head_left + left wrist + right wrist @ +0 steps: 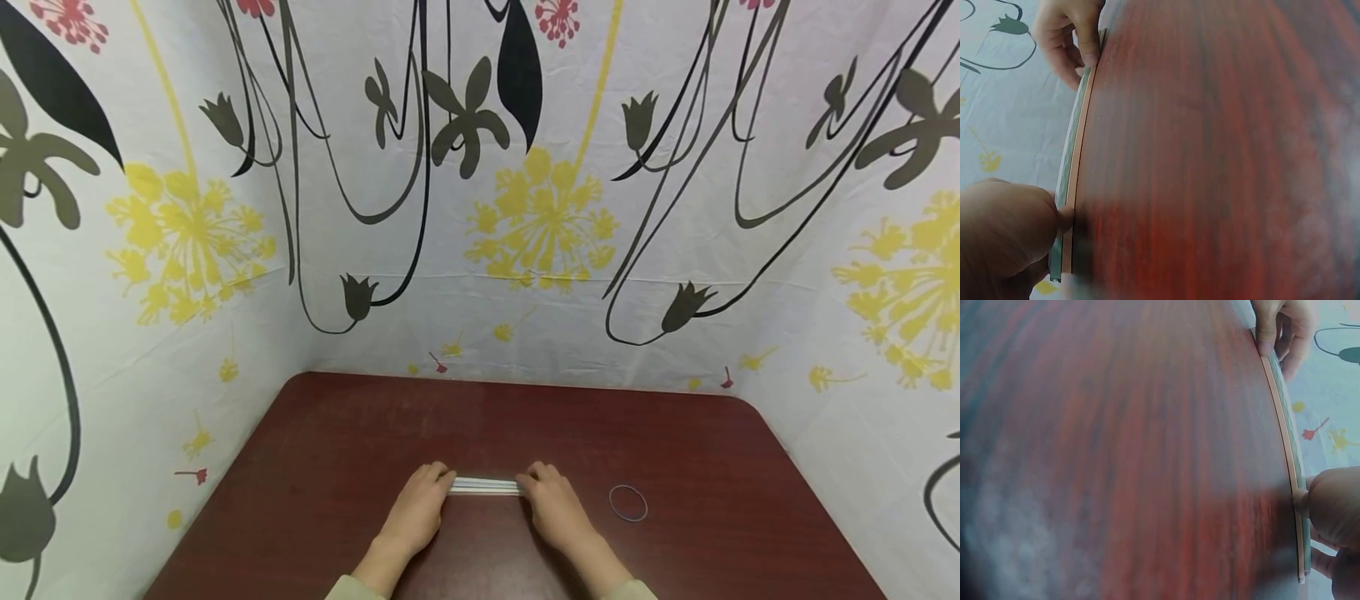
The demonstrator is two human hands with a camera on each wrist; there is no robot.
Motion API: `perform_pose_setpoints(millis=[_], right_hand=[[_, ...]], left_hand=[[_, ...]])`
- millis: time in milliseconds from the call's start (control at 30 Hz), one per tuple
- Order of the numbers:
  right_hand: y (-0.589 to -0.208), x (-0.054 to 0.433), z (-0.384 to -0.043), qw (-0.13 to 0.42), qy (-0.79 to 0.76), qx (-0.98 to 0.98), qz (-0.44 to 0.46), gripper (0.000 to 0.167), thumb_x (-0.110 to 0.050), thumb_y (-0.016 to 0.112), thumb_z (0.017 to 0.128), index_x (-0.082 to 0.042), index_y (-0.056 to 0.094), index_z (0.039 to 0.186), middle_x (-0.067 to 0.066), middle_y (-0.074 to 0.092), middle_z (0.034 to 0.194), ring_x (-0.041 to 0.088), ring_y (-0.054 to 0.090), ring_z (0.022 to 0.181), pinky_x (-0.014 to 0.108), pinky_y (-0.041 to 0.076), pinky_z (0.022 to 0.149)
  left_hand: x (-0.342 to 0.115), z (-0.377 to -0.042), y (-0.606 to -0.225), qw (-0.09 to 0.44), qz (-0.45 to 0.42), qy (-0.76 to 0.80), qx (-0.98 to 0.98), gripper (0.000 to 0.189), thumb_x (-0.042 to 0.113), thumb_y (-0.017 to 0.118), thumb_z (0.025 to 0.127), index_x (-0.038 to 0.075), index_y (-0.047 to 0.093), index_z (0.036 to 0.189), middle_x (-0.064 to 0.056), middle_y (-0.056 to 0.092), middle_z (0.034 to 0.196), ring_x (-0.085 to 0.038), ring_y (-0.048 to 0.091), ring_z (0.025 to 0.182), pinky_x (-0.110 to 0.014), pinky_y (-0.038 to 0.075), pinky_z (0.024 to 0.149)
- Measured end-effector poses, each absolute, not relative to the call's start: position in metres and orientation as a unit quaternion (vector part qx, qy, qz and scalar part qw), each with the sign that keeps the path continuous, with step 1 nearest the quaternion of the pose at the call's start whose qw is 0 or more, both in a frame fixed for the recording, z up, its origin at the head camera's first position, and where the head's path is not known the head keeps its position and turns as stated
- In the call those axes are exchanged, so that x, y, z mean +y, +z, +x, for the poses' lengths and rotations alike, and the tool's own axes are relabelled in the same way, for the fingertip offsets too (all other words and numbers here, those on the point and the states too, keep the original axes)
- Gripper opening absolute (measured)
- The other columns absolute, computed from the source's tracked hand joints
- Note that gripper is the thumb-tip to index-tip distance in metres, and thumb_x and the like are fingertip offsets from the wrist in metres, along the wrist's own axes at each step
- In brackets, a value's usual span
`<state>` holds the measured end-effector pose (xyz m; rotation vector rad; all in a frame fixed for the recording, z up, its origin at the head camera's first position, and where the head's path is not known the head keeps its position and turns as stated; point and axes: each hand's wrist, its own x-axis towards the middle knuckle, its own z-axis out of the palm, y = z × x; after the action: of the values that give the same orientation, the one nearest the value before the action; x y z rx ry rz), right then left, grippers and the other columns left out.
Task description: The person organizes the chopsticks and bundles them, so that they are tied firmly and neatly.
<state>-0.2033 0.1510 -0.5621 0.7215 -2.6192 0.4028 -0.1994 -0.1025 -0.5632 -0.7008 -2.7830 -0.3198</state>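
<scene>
Thin pale sticks (484, 486) lie side by side, crosswise between the two hands. My left hand (420, 504) pinches their left end, its thumb on the near side. At the other end my right hand (551, 504) holds them in the same way. The left wrist view shows a tan stick (1079, 162) along the near side, with a greenish one behind it. In the right wrist view the sticks (1282, 412) run from the far hand down past the near thumb. The hands cover parts of the sticks near both ends.
A thin round band (628, 503), like a rubber band, lies on the reddish-brown table (480, 425) to the right of the right hand. Floral-patterned cloth (480, 333) hangs behind the table and along both sides.
</scene>
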Motion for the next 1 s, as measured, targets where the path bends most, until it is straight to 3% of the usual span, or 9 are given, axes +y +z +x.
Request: perform_pose_setpoints(millis=[167, 1000], right_hand=[[-0.5636, 0.1504, -0.2034, 0.194, 0.142, -0.936, 0.257, 0.033, 0.011, 0.073, 0.074, -0.007, 0.074, 0.102, 0.007, 0.064, 0.094, 0.024, 0.06, 0.084, 0.042, 0.052, 0.068], [-0.5647, 0.1511, -0.2022, 0.195, 0.136, -0.94, 0.246, 0.024, 0.0, 0.075, 0.08, -0.013, 0.075, 0.1, 0.001, 0.065, 0.09, 0.019, 0.06, 0.081, 0.037, 0.048, 0.066]], left_hand=[[-0.1013, -0.2003, -0.5632, 0.132, -0.239, -0.1, -0.957, 0.049, -0.011, 0.078, 0.076, 0.001, 0.069, 0.122, -0.011, 0.061, 0.117, -0.027, 0.06, 0.109, -0.041, 0.049, 0.099], [-0.0979, -0.199, -0.5589, 0.122, -0.228, -0.083, -0.962, 0.053, -0.007, 0.084, 0.068, 0.007, 0.069, 0.117, -0.009, 0.061, 0.109, -0.025, 0.059, 0.1, -0.043, 0.05, 0.092]])
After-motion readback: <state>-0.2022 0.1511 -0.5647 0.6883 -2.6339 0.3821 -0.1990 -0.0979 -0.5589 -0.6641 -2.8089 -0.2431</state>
